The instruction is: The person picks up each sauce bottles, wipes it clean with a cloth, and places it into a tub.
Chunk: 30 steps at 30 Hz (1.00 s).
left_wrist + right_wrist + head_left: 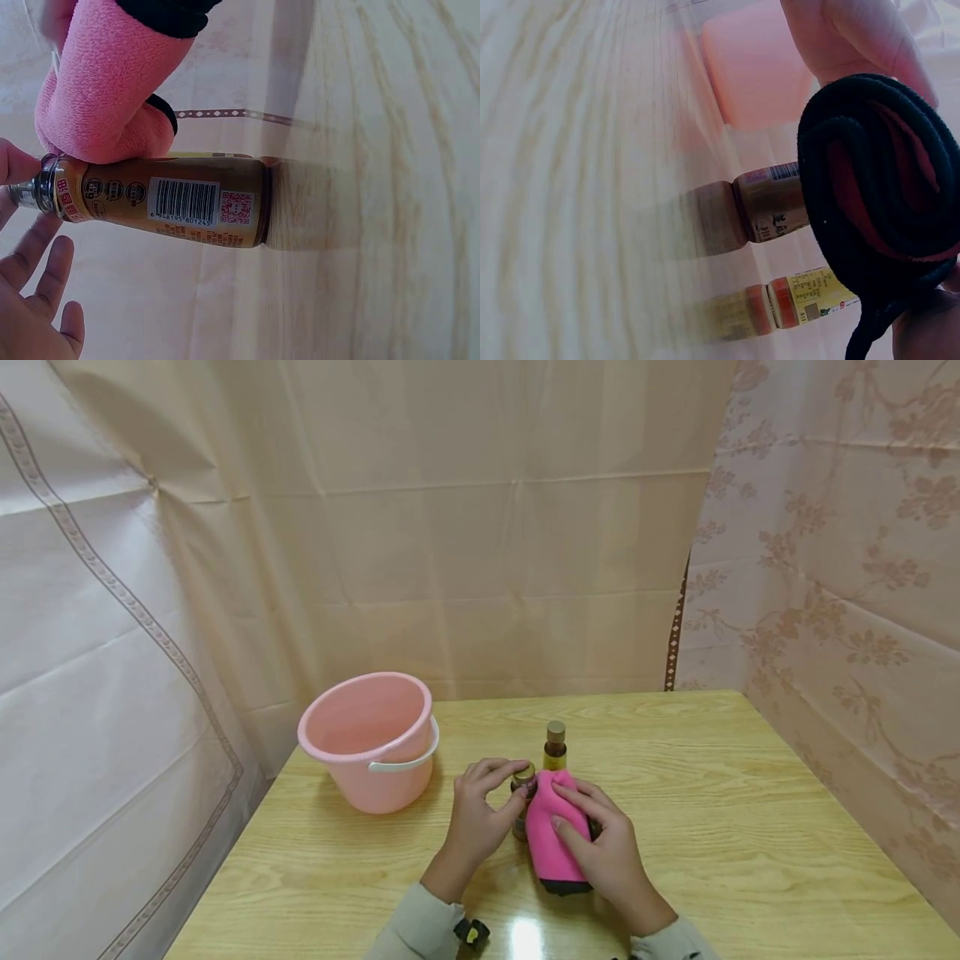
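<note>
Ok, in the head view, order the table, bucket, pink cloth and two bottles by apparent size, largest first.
1. Table
2. Bucket
3. Pink cloth
4. Near bottle and far bottle: showing least, both partly hidden; unsure which is larger.

Number 6 948195 801245 printed under barcode on brown bottle, red QR code beside; neck label can't be read.
</note>
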### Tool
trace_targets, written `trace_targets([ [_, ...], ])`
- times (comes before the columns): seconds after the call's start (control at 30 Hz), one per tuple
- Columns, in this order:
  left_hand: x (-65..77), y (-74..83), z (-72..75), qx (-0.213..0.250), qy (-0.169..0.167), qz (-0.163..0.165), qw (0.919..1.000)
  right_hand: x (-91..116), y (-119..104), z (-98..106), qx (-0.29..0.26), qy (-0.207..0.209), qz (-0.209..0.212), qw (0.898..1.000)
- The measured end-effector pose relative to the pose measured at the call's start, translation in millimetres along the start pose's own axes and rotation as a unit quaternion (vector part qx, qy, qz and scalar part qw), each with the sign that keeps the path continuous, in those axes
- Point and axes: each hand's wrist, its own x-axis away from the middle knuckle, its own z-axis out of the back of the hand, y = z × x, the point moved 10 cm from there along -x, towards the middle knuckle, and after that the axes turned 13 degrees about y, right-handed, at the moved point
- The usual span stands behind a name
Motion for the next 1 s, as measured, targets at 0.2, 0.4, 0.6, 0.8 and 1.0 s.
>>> trace_targets([
  [0.2, -0.2, 0.5, 0.5, 0.000, 0.002, -0.001, 1.0000, 0.0, 2.1, -1.8, 0.010, -0.007, -0.012, 1.000],
  [0.4, -0.6, 1.1, 1.2, 0.002, 0.004, -0.002, 1.0000, -0.3, 7.9, -3.0, 0.032, -0.012, -0.027, 0.999],
  [0.6, -0.2, 0.8, 0.6, 0.005, 0.001, 0.001, 1.0000, -0.2, 13.0, -4.3, 0.048, -0.016, -0.046, 0.998],
  [0.8, 0.2, -0.5, 0.1, 0.007, -0.001, 0.005, 1.0000, -0.9, 15.9, -5.3, 0.073, -0.018, -0.063, 0.995],
  [1.0, 0.4, -0.9, -0.6, 0.011, -0.005, 0.008, 0.9999, -0.6, 20.4, -5.8, 0.087, -0.021, -0.068, 0.994],
])
